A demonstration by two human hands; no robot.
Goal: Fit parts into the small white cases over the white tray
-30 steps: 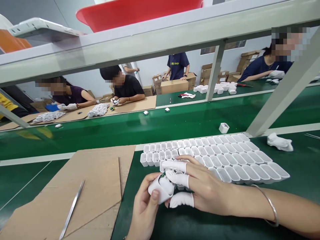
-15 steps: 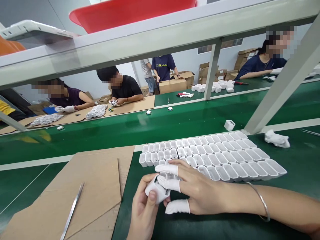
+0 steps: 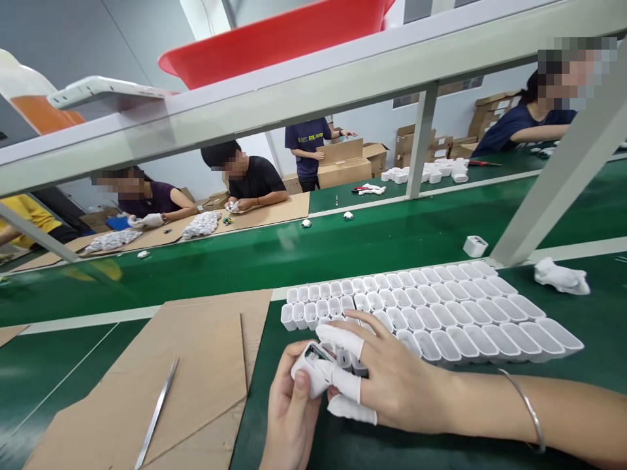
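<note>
My left hand (image 3: 292,405) grips a small white casing (image 3: 313,369) with thumb and fingers, its open end tilted up and showing a dark and green part inside. Against that casing's right side rest the fingers of my right hand (image 3: 386,372), which wear white finger covers; whether they pinch anything is hidden. Just beyond my hands stand rows of white open-topped casings (image 3: 455,336) on the green table (image 3: 392,450). Some at the left end of the rows have dark parts inside.
Left of my hands lies cardboard (image 3: 196,372) with metal tweezers (image 3: 157,411) on it. A crumpled white glove (image 3: 562,276) lies at right. One casing (image 3: 475,246) sits on the green belt (image 3: 245,251). A shelf frame (image 3: 294,94) crosses above; several people work beyond.
The view has shifted slightly left. My right fingers have moved off the casing's opening to its side, so the part inside shows more. The casings on the belt and small parts appear farther right.
</note>
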